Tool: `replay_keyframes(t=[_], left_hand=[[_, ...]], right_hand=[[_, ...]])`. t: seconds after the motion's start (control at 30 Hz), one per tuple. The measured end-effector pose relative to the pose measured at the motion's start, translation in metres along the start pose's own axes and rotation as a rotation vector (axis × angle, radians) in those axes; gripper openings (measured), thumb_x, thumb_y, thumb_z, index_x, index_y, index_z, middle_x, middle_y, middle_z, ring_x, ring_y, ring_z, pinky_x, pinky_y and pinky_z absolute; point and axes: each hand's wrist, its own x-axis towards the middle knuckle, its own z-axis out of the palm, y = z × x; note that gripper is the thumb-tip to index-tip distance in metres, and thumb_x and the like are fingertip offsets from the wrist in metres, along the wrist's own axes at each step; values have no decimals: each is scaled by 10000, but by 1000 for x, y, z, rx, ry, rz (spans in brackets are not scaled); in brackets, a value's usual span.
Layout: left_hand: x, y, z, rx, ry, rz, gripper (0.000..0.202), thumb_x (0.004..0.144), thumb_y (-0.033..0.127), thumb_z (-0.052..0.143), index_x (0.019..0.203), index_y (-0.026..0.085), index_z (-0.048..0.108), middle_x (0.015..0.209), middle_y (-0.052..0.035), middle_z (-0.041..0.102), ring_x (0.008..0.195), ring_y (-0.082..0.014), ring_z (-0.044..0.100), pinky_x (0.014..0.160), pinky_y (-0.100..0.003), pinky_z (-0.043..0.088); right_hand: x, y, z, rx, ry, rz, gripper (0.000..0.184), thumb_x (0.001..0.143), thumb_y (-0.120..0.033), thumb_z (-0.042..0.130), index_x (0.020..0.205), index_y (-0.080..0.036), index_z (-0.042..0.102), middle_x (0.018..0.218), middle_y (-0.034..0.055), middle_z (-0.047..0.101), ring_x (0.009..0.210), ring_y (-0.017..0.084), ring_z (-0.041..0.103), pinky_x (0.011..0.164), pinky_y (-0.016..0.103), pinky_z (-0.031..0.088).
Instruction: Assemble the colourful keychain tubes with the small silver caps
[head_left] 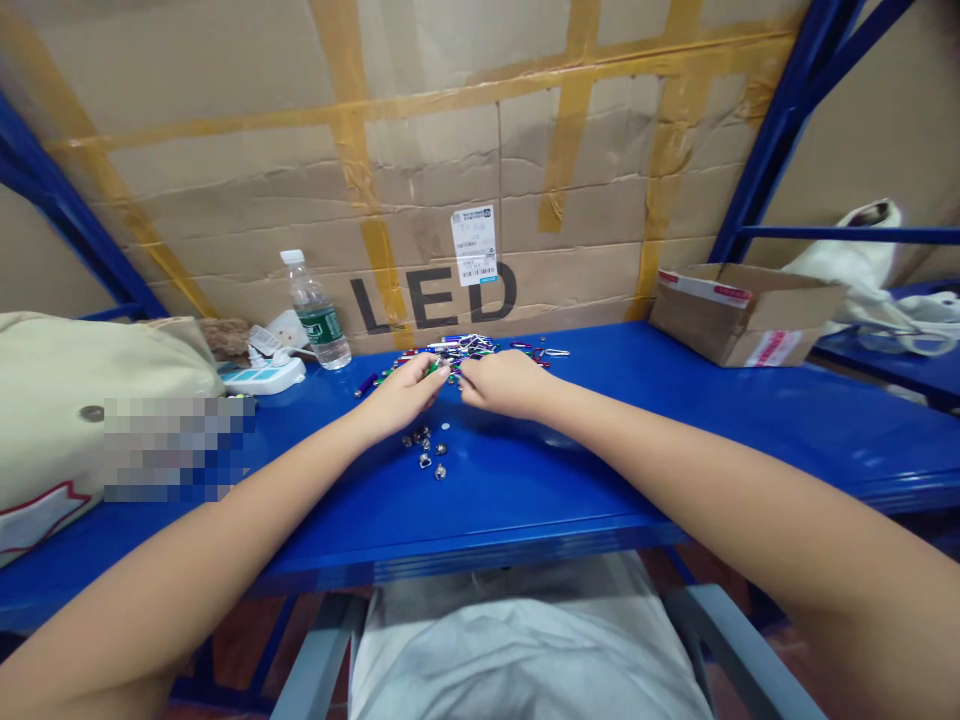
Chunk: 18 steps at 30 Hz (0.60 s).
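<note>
Both my hands meet over the middle of a blue metal shelf (525, 490). My left hand (405, 392) pinches a small green cylindrical piece (435, 367) at its fingertips. My right hand (501, 383) is curled, its fingertips close against the same piece; what it holds is hidden. Just behind the hands lies a heap of small coloured cylinders and metal clips (469, 348). Several small silver metal parts (427, 447) lie loose on the shelf just in front of my left hand.
A water bottle (319, 315) and a white power strip (262, 375) stand at the back left, next to a beige bag (90, 400). An open cardboard box (739, 310) sits at the right. A large taped "LED" carton (450, 180) forms the back wall.
</note>
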Motion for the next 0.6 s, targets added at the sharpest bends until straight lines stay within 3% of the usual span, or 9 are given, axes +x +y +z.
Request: replay_keyframes(t=[0.1, 0.2, 0.37, 0.6], left_hand=[[-2, 0, -1, 76, -97, 19, 251, 910, 400, 402, 928, 181, 522, 710, 9, 520, 624, -128, 497, 573, -259, 412], [-4, 5, -1, 186, -160, 107, 277, 918, 389, 384, 922, 172, 557, 782, -13, 573, 697, -146, 532, 687, -293, 447], [-5, 10, 1, 238, -95, 194, 275, 915, 384, 397, 938, 171, 570, 837, -28, 615, 705, -152, 548, 709, -291, 458], [-6, 9, 5, 246, -10, 209, 351, 937, 357, 362, 1175, 160, 529, 818, -34, 618, 683, -148, 547, 709, -289, 472]], right_hand=[[2, 9, 1, 287, 38, 66, 293, 893, -276, 347, 806, -143, 593, 799, 90, 656, 684, 167, 541, 619, 269, 349], [3, 11, 3, 533, 76, 86, 258, 882, -224, 334, 734, -157, 534, 747, 40, 603, 668, 134, 494, 629, 252, 349], [3, 5, 5, 658, 50, 82, 228, 856, -184, 367, 645, -179, 452, 643, -4, 522, 646, 122, 456, 631, 246, 349], [1, 4, 0, 793, 44, -14, 263, 865, -155, 317, 664, -179, 485, 662, -2, 530, 663, 126, 487, 667, 242, 385]])
